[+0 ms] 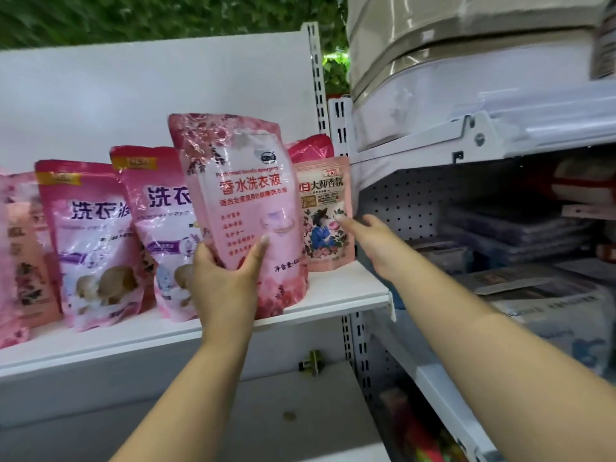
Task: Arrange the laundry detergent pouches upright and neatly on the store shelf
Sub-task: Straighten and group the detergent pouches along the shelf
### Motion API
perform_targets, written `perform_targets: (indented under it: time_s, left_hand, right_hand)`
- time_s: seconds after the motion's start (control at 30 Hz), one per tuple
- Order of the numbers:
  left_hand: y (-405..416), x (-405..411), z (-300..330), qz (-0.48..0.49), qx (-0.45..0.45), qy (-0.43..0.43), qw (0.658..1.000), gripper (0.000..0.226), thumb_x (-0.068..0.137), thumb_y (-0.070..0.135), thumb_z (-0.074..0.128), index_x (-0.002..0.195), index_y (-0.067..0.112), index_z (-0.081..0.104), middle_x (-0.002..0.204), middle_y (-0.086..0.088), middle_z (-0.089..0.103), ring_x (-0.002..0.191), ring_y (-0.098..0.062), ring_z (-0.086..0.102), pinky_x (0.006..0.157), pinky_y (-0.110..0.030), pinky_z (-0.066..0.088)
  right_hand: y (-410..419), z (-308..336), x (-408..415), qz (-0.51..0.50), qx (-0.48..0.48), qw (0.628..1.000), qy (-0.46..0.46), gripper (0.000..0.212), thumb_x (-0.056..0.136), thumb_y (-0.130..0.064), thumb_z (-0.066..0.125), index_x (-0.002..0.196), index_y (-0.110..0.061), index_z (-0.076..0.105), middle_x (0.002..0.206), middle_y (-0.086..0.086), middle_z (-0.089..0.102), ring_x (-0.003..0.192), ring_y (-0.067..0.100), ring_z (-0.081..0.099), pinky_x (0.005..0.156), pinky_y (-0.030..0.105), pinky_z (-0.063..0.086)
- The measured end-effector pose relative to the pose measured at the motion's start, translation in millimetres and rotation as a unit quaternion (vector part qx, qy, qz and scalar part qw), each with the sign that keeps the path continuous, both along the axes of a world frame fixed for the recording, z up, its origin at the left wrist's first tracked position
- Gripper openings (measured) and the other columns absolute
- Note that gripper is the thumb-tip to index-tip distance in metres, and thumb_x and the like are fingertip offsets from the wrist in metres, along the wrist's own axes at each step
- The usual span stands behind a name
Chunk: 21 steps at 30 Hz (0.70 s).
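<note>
A tall pink detergent pouch [243, 201] with red lettering stands on the white shelf [350, 291], and my left hand [226, 278] grips its lower left part. To its right stands a smaller salmon pouch [325, 215] with a picture of a figure; my right hand [370, 241] touches its right edge with fingertips, fingers apart. Two pink pouches with blue lettering [96, 241] [163, 228] stand upright to the left. A red pouch [311, 148] peeks out behind the salmon one. More pink pouches [16, 255] sit at the far left edge, blurred.
Right of the shelf upright [318, 78] a neighbouring rack holds stacked bedding packs [466, 61] above and flat packaged goods [520, 228] below. A lower shelf board [300, 411] lies under my arms. Green foliage [133, 15] fills the background above.
</note>
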<state>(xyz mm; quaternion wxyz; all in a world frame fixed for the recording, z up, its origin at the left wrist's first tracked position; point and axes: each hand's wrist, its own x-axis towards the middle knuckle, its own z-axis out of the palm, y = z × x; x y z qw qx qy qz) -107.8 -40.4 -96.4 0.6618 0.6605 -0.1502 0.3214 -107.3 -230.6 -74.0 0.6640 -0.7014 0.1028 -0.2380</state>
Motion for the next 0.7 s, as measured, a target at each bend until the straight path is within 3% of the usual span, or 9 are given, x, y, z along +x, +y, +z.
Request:
perform_targets:
  time_s: [0.1,0.23,0.33,0.43,0.53,0.63,0.7]
  left_hand:
    - [-0.8,-1.1,0.0,0.012,0.001,-0.002,1.000,0.039,0.074,0.037,0.073,0.100,0.022,0.049,0.098,0.007,0.059,0.093,-0.015,0.060,0.075,-0.020,0.050]
    - [0.2,-1.1,0.3,0.007,-0.001,0.001,1.000,0.039,0.074,0.037,0.072,0.101,0.022,0.048,0.095,0.010,0.057,0.091,-0.012,0.058,0.064,-0.009,0.043]
    - [1.8,1.0,-0.6,0.009,-0.002,0.002,1.000,0.041,0.074,0.038,0.072,0.104,0.021,0.050,0.099,0.008,0.060,0.093,-0.012,0.059,0.068,-0.012,0.045]
    - [1.0,0.9,0.4,0.017,-0.011,-0.001,1.000,0.049,0.074,0.036,0.073,0.112,0.015,0.049,0.098,0.008,0.058,0.093,-0.012,0.058,0.074,-0.017,0.046]
    - [0.1,0.6,0.8,0.026,-0.008,-0.001,1.000,0.047,0.074,0.038,0.072,0.110,0.016,0.049,0.096,0.007,0.056,0.092,-0.013,0.057,0.072,-0.016,0.045]
    - [0.6,-0.2,0.3,0.022,-0.008,0.006,1.000,0.042,0.075,0.041,0.071,0.103,0.021,0.047,0.092,0.010,0.055,0.089,-0.011,0.057,0.065,-0.010,0.042]
    - [-0.7,-0.6,1.0,0.013,-0.003,0.005,1.000,0.042,0.076,0.040,0.070,0.103,0.021,0.045,0.090,0.012,0.053,0.087,-0.010,0.055,0.062,-0.007,0.041]
  right_hand:
    - [1.4,2.2,8.9,0.029,0.015,0.999,0.002,0.078,0.080,-0.045,0.065,0.142,-0.012,0.030,0.143,0.010,0.042,0.128,0.028,0.042,0.104,0.043,0.033]
    - [8.9,2.5,8.3,0.028,-0.039,0.999,-0.003,0.051,0.084,-0.039,0.062,0.126,-0.013,0.050,0.124,0.005,0.058,0.110,0.023,0.055,0.097,0.041,0.043]
    - [17.5,6.9,-0.1,0.053,-0.077,0.995,-0.018,0.022,0.090,-0.036,0.053,0.093,-0.016,0.061,0.109,0.006,0.066,0.106,0.026,0.059,0.097,0.042,0.044]
    - [26.5,13.2,-13.1,0.016,-0.056,0.995,-0.081,0.023,0.092,-0.034,0.052,0.078,-0.017,0.060,0.099,0.016,0.069,0.094,0.032,0.065,0.090,0.046,0.050]
    - [38.1,10.8,-38.3,-0.066,-0.123,0.981,-0.138,0.033,0.093,-0.032,0.051,0.080,-0.004,0.062,0.090,0.019,0.070,0.074,0.027,0.067,0.066,0.031,0.055]
    - [47.5,-2.3,-60.5,-0.105,-0.143,0.967,-0.181,0.037,0.092,-0.031,0.052,0.081,0.003,0.059,0.082,0.019,0.069,0.073,0.028,0.067,0.068,0.042,0.056]
    - [50.8,-7.7,-71.6,-0.114,-0.135,0.961,-0.213,0.043,0.091,-0.033,0.054,0.079,0.009,0.054,0.082,0.027,0.066,0.078,0.039,0.065,0.070,0.052,0.053]
